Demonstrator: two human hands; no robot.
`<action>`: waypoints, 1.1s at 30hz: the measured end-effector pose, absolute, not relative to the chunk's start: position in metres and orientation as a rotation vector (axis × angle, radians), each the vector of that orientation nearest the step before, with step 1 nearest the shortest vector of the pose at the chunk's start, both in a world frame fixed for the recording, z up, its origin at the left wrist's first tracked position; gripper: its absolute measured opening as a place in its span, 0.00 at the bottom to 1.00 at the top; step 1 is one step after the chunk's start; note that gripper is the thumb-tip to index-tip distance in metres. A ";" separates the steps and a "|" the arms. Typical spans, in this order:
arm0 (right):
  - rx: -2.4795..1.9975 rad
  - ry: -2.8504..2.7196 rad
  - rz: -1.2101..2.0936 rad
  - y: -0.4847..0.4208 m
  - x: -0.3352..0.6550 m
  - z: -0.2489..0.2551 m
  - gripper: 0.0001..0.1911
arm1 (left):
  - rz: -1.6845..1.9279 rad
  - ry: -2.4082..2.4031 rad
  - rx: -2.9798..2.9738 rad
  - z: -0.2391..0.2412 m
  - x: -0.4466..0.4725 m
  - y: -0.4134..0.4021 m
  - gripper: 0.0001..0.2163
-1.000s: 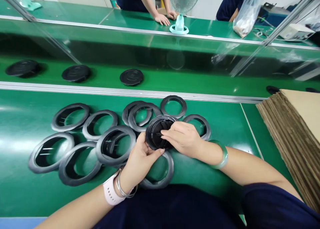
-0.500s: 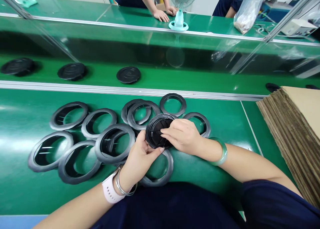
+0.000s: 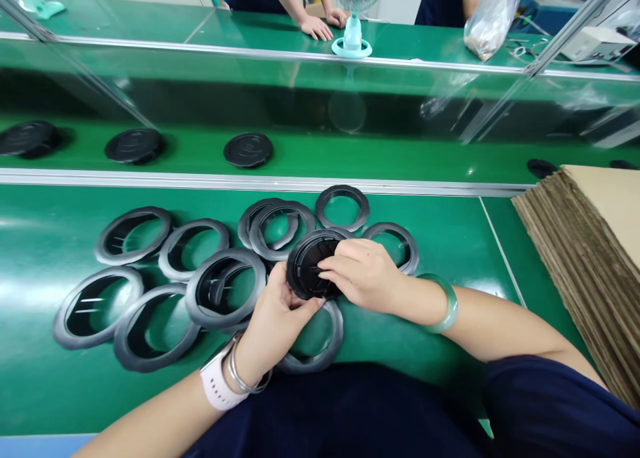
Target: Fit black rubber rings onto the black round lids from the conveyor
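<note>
Both my hands hold a round black plastic cap [image 3: 309, 266] tilted up above the green bench. My left hand [image 3: 276, 321], with a white watch and bangles on the wrist, grips its lower left edge. Across the cap's right side lie the fingers of my right hand [image 3: 364, 272], which wears a green bangle. Several grey plastic rings [image 3: 224, 289] lie on the green mat around and under my hands, some overlapping. One ring [image 3: 320, 343] sits directly beneath the cap.
A stack of flat cardboard sheets [image 3: 590, 258] stands at the right. Beyond a metal rail, three black caps [image 3: 248, 149] lie on the conveyor belt [image 3: 350, 155]. Across the far bench are a small fan [image 3: 353, 41], other people's hands [image 3: 315, 26] and a plastic bag [image 3: 487, 21].
My hands keep the cap in nearly the same place, with the right fingers shifting slightly on it. The caps on the conveyor have drifted left.
</note>
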State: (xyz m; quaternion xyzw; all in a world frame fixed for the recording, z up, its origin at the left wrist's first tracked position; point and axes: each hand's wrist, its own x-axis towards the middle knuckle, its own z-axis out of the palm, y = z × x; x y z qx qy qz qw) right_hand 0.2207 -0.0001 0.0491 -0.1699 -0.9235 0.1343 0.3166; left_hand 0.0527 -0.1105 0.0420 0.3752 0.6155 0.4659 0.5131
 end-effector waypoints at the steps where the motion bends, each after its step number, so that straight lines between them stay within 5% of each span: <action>1: -0.440 -2.434 0.354 0.000 0.221 0.050 0.09 | 1.118 1.492 0.911 0.042 0.053 -0.111 0.25; 23: -0.499 -2.643 0.168 -0.013 0.212 0.058 0.16 | 1.094 1.545 0.952 0.039 0.052 -0.111 0.28; 30: -0.736 -2.172 0.523 -0.007 0.219 0.063 0.19 | 1.208 1.606 0.863 0.029 0.049 -0.109 0.31; 33: -0.837 -2.092 0.879 -0.002 0.215 0.060 0.13 | 1.176 1.630 0.897 0.027 0.051 -0.110 0.34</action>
